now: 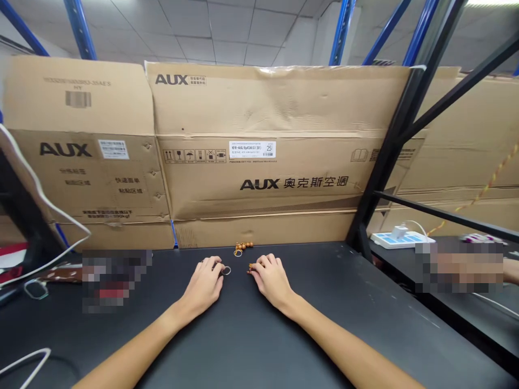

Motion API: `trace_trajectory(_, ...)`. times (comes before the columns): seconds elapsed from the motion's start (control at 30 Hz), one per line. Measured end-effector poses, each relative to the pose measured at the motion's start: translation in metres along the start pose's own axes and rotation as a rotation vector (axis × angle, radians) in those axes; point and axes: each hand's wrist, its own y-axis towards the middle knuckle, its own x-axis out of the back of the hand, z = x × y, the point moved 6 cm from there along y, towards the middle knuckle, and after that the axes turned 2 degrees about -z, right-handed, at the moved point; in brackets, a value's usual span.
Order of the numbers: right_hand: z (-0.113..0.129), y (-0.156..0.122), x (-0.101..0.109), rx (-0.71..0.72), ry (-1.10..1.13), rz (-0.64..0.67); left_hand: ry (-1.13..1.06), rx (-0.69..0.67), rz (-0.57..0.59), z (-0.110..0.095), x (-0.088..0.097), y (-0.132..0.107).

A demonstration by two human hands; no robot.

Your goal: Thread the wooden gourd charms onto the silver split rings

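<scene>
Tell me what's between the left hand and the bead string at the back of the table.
Nothing visible blocks the way. Only bare black table lies between the left hand and the bead string. A small metal ring sits at the fingers, just to the right of them and off that path.

Bright, even indoor light from overhead; a ceiling light (492, 2) flares white in the top right corner, cut off by the frame. Cardboard cartons (263, 108) lit flat, almost no glare. Shadows soft and faint under the left hand (201, 286) and right hand (272, 281). Dark counter (284, 324) carries a pale sheen toward the right. Strong wide-angle distortion at the edges: blue shelf uprights (80, 27) lean outward. 2 pixelated patches, 1 left (117, 281), 1 right (458, 265), obscure detail. Centre sharp, no visible motion blur.
</scene>
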Motion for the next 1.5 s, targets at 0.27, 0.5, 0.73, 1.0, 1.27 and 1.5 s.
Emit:
trace_trajectory(0.27,0.012,-0.004,0.001,0.037,0.081,0.008,0.088,-0.081,0.135,-0.020,-0.029,0.038)
trace_trajectory(0.5,0.004,-0.004,-0.003,-0.014,0.084,0.062,0.076,-0.137,0.162,-0.043,-0.033,0.043)
trace_trajectory(0.73,-0.006,-0.003,-0.006,-0.084,0.124,0.091,-0.091,-0.181,0.168,-0.061,-0.006,-0.007)
trace_trajectory(1.0,0.021,-0.007,0.010,0.143,0.289,0.098,-0.408,-0.074,0.148,-0.049,-0.003,-0.008)
trace_trajectory(1.27,0.019,-0.006,0.004,0.105,0.358,0.135,-0.456,-0.023,0.130,-0.041,-0.004,-0.007)
trace_trajectory(1.5,0.023,-0.006,0.005,0.057,0.418,0.119,-0.463,-0.046,0.074,-0.041,-0.005,-0.007)
